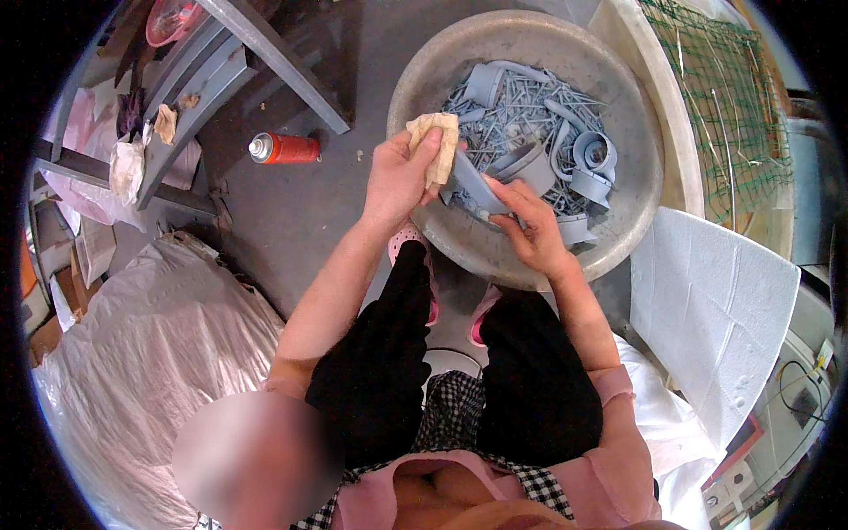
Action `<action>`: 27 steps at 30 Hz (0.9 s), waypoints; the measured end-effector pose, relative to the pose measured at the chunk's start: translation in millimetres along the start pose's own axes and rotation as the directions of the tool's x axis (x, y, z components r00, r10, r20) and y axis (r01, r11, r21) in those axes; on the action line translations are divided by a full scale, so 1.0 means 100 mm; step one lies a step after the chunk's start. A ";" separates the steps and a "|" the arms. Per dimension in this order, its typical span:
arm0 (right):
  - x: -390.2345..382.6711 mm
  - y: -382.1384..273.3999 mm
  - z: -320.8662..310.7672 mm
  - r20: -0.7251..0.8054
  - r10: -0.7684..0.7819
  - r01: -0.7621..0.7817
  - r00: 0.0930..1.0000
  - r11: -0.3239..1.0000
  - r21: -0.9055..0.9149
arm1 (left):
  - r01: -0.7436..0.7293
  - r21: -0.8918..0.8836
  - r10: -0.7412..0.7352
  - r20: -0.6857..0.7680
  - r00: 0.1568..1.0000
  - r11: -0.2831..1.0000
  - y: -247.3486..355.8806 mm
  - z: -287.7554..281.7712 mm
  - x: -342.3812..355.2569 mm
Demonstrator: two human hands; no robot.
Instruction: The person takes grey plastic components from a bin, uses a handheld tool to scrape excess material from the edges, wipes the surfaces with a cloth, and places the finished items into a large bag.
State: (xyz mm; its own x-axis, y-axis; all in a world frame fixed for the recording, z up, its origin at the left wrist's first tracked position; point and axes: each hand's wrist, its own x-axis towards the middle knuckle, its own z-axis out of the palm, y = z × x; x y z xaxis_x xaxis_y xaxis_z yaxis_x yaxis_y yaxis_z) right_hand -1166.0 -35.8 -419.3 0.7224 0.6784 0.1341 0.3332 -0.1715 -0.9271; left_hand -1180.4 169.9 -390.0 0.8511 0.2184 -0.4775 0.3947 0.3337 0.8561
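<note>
My left hand [397, 181] is closed round a folded, pale yellow cloth [436, 132], thumb pressed on top. In my right hand [537, 231] is a curved grey-blue plastic piece [478, 187], pinched near its lower end. The cloth lies against or right beside the piece's upper end; whether they touch is hard to tell. Both hands are over the near left part of a big round grey basin [652, 168]. Inside the basin, many thin grey-blue sticks [519, 115] lie loose, with several ring-shaped pieces [594, 163] of the same colour among them.
A red spray can [295, 148] lies on the floor left of the basin, near a grey metal frame [291, 71]. Silvery plastic sheeting [150, 344] fills the lower left. Right of the basin stand a white foam board [707, 309] and a green wire mesh [715, 106].
</note>
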 end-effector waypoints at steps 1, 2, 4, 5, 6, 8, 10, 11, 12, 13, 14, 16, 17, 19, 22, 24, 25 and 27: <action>0.00 0.00 0.00 0.005 -0.041 0.042 0.999 0.995 -0.091 | 0.000 0.044 0.000 -0.016 1.000 0.999 -0.04 -0.03 0.05; 0.01 0.00 -0.01 0.012 -0.080 0.081 0.997 0.980 -0.183 | 0.002 0.087 0.000 -0.028 1.000 0.996 -0.05 -0.03 0.08; 0.02 -0.02 -0.02 0.055 -0.162 0.171 0.985 0.926 -0.335 | 0.063 -0.032 -0.063 -0.012 0.998 0.998 -0.04 -0.05 0.11; 0.04 -0.05 -0.04 0.086 -0.202 0.220 0.976 0.891 -0.397 | 0.106 -0.123 -0.104 0.022 0.994 0.987 -0.02 -0.08 0.14; 0.04 -0.07 -0.06 0.120 -0.239 0.268 0.963 0.849 -0.455 | 0.151 -0.210 -0.141 0.059 0.988 0.966 -0.01 -0.13 0.17; 0.03 0.00 -0.07 0.098 -0.218 0.239 0.971 0.867 -0.438 | 0.133 -0.317 -0.131 0.026 0.991 0.939 0.04 -0.23 0.21; 0.02 0.06 -0.07 0.098 -0.222 0.242 0.970 0.861 -0.447 | 0.100 -0.269 -0.113 -0.033 0.993 0.958 0.04 -0.21 0.19; 0.01 0.07 -0.07 0.105 -0.226 0.248 0.969 0.847 -0.470 | 0.090 -0.165 -0.101 -0.063 0.993 0.982 0.07 -0.08 0.12; 0.01 0.06 -0.05 0.119 -0.240 0.267 0.963 0.833 -0.484 | 0.072 -0.059 -0.078 -0.104 0.991 0.996 0.08 0.00 0.03; 0.01 0.04 -0.03 0.124 -0.237 0.267 0.964 0.823 -0.501 | 0.087 0.098 -0.079 -0.084 0.993 0.991 -0.02 0.01 0.00; 0.00 -0.01 -0.02 0.129 -0.232 0.265 0.964 0.810 -0.524 | 0.075 0.110 -0.064 -0.096 0.993 0.991 -0.04 0.00 0.02; -0.01 -0.04 0.01 0.121 -0.232 0.261 0.965 0.812 -0.522 | 0.052 0.135 -0.036 -0.117 0.992 0.989 -0.05 -0.04 0.10; -0.01 -0.01 0.02 0.105 -0.233 0.254 0.967 0.826 -0.504 | 0.069 0.084 -0.062 -0.087 0.994 0.994 -0.06 -0.04 0.13; -0.04 0.08 0.03 0.046 -0.193 0.196 0.980 0.898 -0.395 | 0.089 -0.055 -0.093 -0.085 0.992 0.995 -0.06 -0.06 0.15; -0.09 0.16 0.06 -0.055 -0.047 0.042 0.997 0.996 -0.075 | 0.026 -0.119 -0.039 -0.105 0.994 0.993 -0.06 0.06 0.10; -0.08 0.11 0.09 -0.082 0.053 -0.037 0.995 0.982 0.183 | -0.035 -0.003 0.035 -0.074 0.997 0.999 -0.09 0.04 0.08; -0.11 0.12 0.08 -0.069 0.102 -0.084 0.992 0.971 0.222 | -0.015 0.031 0.017 -0.052 0.998 0.999 -0.12 0.00 0.11; -0.12 0.14 0.07 -0.033 0.177 -0.159 0.984 0.940 0.301 | -0.004 -0.056 -0.001 -0.086 0.996 0.998 -0.22 -0.03 0.18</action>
State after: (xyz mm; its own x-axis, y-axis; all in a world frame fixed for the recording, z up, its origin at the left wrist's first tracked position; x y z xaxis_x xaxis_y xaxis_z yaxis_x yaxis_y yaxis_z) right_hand -1174.4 -41.7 -436.0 0.7893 0.6136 -0.0208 0.0158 -0.0542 -0.9984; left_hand -1174.6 169.3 -418.1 0.8177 0.2966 -0.4933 0.3709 0.3839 0.8456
